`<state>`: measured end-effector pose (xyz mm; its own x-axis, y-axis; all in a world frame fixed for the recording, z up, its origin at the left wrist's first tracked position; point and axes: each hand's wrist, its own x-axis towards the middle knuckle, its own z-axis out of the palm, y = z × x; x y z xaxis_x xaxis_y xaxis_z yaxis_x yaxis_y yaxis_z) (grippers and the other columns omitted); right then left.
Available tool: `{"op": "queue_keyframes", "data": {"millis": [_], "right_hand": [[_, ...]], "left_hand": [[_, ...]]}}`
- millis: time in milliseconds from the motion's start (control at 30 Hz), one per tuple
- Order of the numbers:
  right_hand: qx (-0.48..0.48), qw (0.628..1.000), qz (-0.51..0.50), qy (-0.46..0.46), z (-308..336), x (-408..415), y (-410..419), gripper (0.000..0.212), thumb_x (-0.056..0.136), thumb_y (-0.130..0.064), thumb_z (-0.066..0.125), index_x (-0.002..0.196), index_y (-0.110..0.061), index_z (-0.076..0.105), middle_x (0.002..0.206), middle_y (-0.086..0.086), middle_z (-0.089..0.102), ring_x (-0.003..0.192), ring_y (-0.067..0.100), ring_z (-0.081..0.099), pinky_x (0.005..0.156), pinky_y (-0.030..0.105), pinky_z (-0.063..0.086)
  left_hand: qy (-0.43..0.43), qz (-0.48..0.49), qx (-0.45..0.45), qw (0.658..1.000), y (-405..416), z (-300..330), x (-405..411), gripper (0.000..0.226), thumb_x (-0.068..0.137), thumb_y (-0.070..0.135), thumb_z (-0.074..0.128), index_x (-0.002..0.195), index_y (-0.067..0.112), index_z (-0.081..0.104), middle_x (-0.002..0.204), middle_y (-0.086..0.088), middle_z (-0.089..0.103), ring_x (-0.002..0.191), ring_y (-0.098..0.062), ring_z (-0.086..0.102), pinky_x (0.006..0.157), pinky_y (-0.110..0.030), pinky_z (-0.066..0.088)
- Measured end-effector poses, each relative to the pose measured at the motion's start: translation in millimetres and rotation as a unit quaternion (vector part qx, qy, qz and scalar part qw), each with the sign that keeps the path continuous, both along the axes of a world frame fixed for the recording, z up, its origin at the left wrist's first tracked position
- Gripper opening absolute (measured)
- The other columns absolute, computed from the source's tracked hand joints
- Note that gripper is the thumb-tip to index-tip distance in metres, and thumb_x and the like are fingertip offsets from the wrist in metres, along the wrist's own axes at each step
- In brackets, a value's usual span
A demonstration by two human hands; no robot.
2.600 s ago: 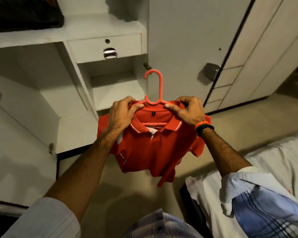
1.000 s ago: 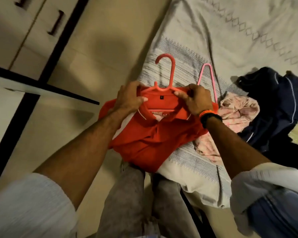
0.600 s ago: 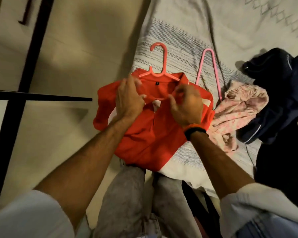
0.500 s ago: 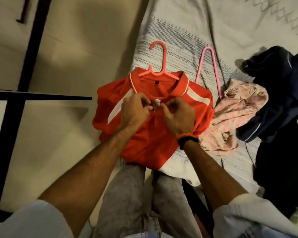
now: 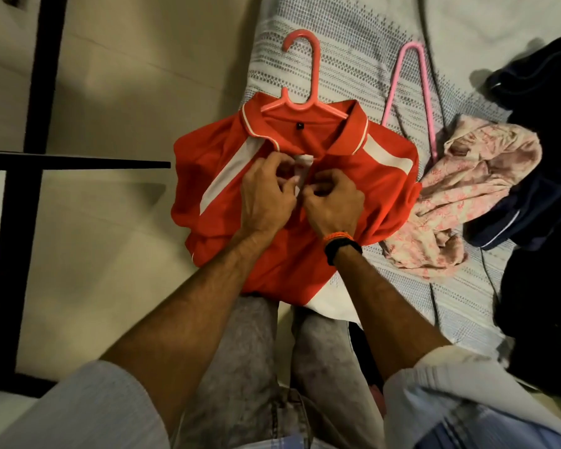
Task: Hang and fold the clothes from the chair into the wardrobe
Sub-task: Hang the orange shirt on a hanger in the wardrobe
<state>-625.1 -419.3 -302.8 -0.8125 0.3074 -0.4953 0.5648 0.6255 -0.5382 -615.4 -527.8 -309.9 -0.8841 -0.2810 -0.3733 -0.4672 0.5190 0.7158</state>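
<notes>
Red polo shirt [image 5: 305,254] on a coral hanger [image 5: 302,76], laid flat at the bed [image 5: 353,53] edge, hem drooping off. Soft, light, limp; likely to slide off the hanger arms if lifted by cloth. Best carried by the hook. Left hand [image 5: 266,196] and right hand [image 5: 332,202] pinching the placket, fingers curled on it. Beside it: pink hanger [image 5: 408,79], pink floral garment [image 5: 460,196], dark clothes [image 5: 538,150].
</notes>
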Motion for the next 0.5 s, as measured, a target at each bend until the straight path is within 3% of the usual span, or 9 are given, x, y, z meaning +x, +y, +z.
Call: {"op": "queue_keyframes", "data": {"millis": [100,167,333,433,500], "right_hand": [[-0.031,0.999,-0.034,0.011,2.7,-1.4,4.5,0.016,0.076,-0.024,0.072,0.092,-0.022,0.069,0.064,-0.015,0.064,0.067,-0.002,0.064,0.065,0.009,0.042],[-0.048,0.997,-0.040,0.034,3.7,-5.3,4.7,0.018,0.078,-0.029,0.077,0.090,-0.019,0.069,0.064,-0.016,0.062,0.059,-0.012,0.058,0.060,0.003,0.039],[-0.082,0.988,-0.083,0.098,4.7,-21.6,0.1,0.019,0.079,-0.029,0.080,0.080,-0.017,0.066,0.062,-0.020,0.059,0.056,-0.014,0.058,0.057,0.003,0.041],[-0.047,0.982,0.012,0.183,8.1,-27.9,1.5,0.021,0.078,-0.030,0.078,0.073,-0.015,0.064,0.061,-0.016,0.059,0.058,-0.001,0.059,0.058,0.010,0.041],[-0.026,0.966,0.125,0.223,7.7,-29.2,6.4,0.014,0.079,-0.023,0.070,0.085,-0.011,0.067,0.082,-0.005,0.067,0.076,0.008,0.061,0.069,0.018,0.043]], "left_hand": [[0.052,0.005,-0.027,0.998,5.6,2.4,-6.4,0.013,0.078,0.015,0.069,0.092,0.014,0.068,0.090,-0.001,0.068,0.086,-0.016,0.063,0.073,-0.026,0.050],[0.048,-0.037,-0.052,0.997,6.8,4.4,-15.7,0.018,0.081,0.017,0.067,0.099,0.016,0.069,0.095,-0.003,0.068,0.090,-0.020,0.064,0.074,-0.032,0.051],[0.081,-0.160,-0.161,0.970,-1.6,2.8,-40.2,0.027,0.082,0.019,0.070,0.109,0.018,0.070,0.117,-0.009,0.059,0.091,-0.025,0.064,0.064,-0.033,0.053],[0.081,-0.247,-0.209,0.943,-12.4,0.4,-56.3,0.032,0.083,0.024,0.071,0.115,0.021,0.068,0.133,-0.006,0.052,0.100,-0.027,0.063,0.070,-0.038,0.053],[0.031,-0.314,-0.188,0.930,-18.1,3.3,-66.4,0.035,0.086,0.030,0.066,0.120,0.023,0.065,0.128,-0.005,0.055,0.104,-0.029,0.062,0.074,-0.039,0.049]]}}
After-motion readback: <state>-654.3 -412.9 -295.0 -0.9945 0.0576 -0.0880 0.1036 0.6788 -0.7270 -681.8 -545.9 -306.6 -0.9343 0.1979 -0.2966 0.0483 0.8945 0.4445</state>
